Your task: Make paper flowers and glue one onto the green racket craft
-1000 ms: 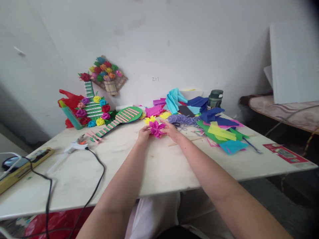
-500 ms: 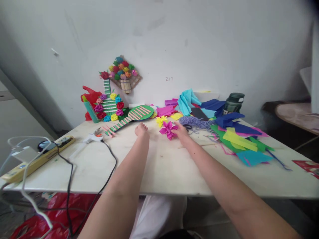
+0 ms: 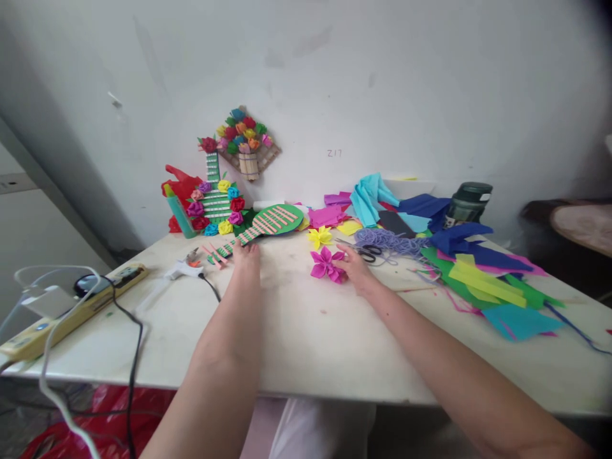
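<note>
Right hand pinches the pink flower at three o'clock — likely light, crushable, best held underneath; left hand, grip unclear.

Bare arms, both of them! The left arm tapered to a slim wrist, and the left hand was bare too. Over on the right arm, there it was, one tiny dark spot! Bare right hand, and below, pale, softly creased trousers.
</note>
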Motion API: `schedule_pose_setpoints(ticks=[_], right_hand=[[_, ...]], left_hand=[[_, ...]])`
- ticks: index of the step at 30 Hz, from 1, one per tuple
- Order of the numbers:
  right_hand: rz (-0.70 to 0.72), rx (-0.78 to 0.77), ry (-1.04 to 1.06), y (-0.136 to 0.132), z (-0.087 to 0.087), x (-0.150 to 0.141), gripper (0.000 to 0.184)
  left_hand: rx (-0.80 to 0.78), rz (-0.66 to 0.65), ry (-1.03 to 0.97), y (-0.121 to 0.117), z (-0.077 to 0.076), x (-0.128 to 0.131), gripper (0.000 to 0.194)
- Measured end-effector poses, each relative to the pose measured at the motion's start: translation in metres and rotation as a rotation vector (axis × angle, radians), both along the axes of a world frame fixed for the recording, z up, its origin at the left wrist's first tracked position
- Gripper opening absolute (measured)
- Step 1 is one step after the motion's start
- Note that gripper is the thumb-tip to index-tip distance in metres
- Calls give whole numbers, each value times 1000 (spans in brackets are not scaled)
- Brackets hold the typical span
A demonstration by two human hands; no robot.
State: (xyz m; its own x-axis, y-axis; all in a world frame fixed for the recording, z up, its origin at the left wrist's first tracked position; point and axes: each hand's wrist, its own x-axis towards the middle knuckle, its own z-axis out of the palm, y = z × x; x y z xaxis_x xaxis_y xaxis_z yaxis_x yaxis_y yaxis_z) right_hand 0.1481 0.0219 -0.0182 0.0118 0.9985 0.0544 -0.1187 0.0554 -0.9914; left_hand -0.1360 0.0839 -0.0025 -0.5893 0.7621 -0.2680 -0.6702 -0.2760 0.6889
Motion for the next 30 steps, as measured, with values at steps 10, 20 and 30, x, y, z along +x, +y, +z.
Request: schedule_pose_setpoints(ticks=[10,20,30], right_hand=[[22,16,5,-5,2,0,60],[25,49,-50,-3,1,-2,46],[-8,99,304,4,28,18,37]], left_hand=[[-47,70,-19,16,14,-16,16],[211,-53,-58,-1,40,55,20],[294,-480,83,-37,47,166,24]])
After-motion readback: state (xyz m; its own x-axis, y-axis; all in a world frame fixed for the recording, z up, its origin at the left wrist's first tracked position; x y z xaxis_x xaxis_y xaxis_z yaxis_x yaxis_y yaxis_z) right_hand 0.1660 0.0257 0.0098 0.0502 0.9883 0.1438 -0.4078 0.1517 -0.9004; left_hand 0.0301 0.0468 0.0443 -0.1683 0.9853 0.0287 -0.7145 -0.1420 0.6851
